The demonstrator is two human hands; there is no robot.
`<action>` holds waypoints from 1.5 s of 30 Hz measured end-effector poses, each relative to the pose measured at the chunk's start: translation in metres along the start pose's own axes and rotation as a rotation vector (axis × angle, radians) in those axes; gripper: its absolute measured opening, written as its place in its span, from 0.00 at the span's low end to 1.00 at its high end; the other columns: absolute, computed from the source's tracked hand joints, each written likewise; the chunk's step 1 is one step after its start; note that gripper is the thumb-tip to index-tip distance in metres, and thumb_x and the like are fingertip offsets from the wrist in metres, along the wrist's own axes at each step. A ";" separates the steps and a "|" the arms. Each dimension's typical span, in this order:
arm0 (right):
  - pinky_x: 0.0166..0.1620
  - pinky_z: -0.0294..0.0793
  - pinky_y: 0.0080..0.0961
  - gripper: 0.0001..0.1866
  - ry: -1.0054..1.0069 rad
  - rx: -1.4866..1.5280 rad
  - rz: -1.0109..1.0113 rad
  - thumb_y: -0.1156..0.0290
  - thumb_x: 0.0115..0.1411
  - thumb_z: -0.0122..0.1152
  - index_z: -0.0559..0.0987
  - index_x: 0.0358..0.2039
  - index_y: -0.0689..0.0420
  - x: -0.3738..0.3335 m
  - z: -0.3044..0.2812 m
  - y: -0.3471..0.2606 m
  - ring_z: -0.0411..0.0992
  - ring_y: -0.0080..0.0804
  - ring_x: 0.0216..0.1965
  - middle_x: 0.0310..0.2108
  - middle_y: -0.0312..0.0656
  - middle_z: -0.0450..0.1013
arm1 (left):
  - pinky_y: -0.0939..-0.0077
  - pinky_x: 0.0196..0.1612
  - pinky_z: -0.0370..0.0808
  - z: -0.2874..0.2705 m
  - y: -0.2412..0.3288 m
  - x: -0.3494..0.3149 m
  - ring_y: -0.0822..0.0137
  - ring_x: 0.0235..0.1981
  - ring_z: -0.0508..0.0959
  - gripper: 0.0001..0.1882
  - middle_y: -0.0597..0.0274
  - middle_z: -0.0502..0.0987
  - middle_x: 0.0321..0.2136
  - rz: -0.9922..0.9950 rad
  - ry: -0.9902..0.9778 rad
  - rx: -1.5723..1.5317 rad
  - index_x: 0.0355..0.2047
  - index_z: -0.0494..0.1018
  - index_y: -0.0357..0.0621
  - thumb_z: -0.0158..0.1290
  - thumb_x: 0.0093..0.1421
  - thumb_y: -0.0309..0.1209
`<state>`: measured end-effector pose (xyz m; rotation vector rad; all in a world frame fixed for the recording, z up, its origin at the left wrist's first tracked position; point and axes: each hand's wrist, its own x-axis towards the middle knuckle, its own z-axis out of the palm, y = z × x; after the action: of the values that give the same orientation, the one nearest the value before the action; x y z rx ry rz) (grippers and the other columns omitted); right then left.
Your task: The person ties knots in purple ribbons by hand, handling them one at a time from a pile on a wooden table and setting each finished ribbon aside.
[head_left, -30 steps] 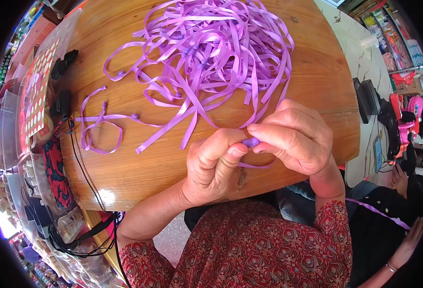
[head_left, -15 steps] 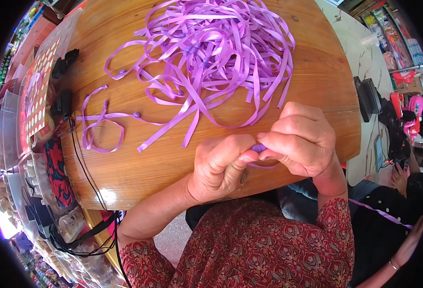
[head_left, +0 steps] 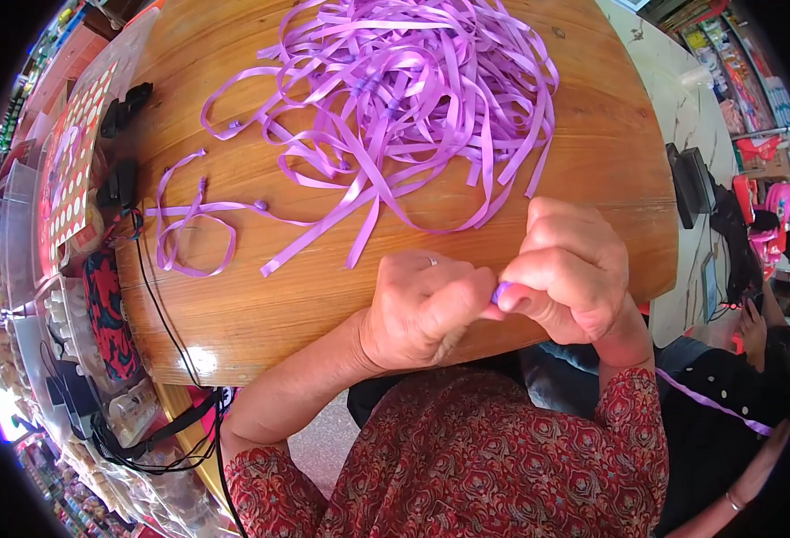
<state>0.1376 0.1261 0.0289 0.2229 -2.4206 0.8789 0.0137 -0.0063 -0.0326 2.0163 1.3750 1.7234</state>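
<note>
Above the near edge of the wooden table, my left hand (head_left: 423, 309) and my right hand (head_left: 572, 273) are closed with their fingertips almost meeting. A small purple ribbon knot (head_left: 500, 293) shows between them, pinched at the right thumb and forefinger. My left fingers are closed right beside it, and the ribbon they grip is mostly hidden. Beyond the hands lies a big tangled heap of purple ribbons (head_left: 493, 117), several of them knotted. To its left, one looped ribbon (head_left: 230, 240) with knots rests apart on the wood.
The wooden table (head_left: 592, 134) has a black cable (head_left: 157, 309) along its left edge. Plastic bins and a dotted red-and-cream sheet (head_left: 77, 170) stand at the left. A marble-patterned surface (head_left: 659, 72) with black boxes (head_left: 690, 188) is at right. Another person's arm (head_left: 753, 475) shows lower right.
Both hands have moved slightly right and down, and my left hand has turned so its back shows more. The knot sits closer to my right fingertips. The other person's hand has lowered.
</note>
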 end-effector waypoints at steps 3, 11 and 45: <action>0.20 0.56 0.24 0.14 0.032 -0.001 -0.005 0.64 0.54 0.63 0.73 0.22 0.60 0.001 0.001 0.004 0.60 0.28 0.16 0.17 0.36 0.66 | 0.70 0.17 0.66 -0.001 0.002 0.002 0.59 0.15 0.73 0.08 0.60 0.71 0.18 -0.078 0.058 -0.078 0.29 0.68 0.41 0.57 0.54 0.27; 0.21 0.57 0.25 0.13 0.069 0.091 0.043 0.65 0.55 0.63 0.73 0.23 0.61 -0.002 0.007 0.015 0.60 0.28 0.17 0.17 0.36 0.67 | 0.69 0.18 0.68 -0.001 -0.001 0.000 0.59 0.17 0.74 0.07 0.60 0.72 0.19 -0.162 0.062 -0.009 0.32 0.68 0.40 0.53 0.59 0.29; 0.17 0.55 0.28 0.17 -0.028 0.356 0.175 0.64 0.61 0.54 0.65 0.20 0.59 -0.007 0.021 -0.002 0.59 0.34 0.13 0.13 0.39 0.61 | 0.79 0.11 0.62 -0.011 -0.002 0.002 0.73 0.09 0.67 0.16 0.72 0.63 0.13 0.111 0.028 0.198 0.27 0.68 0.42 0.63 0.45 0.34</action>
<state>0.1348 0.1106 0.0129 0.1557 -2.3195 1.3936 0.0034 -0.0083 -0.0294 2.2187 1.5247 1.7271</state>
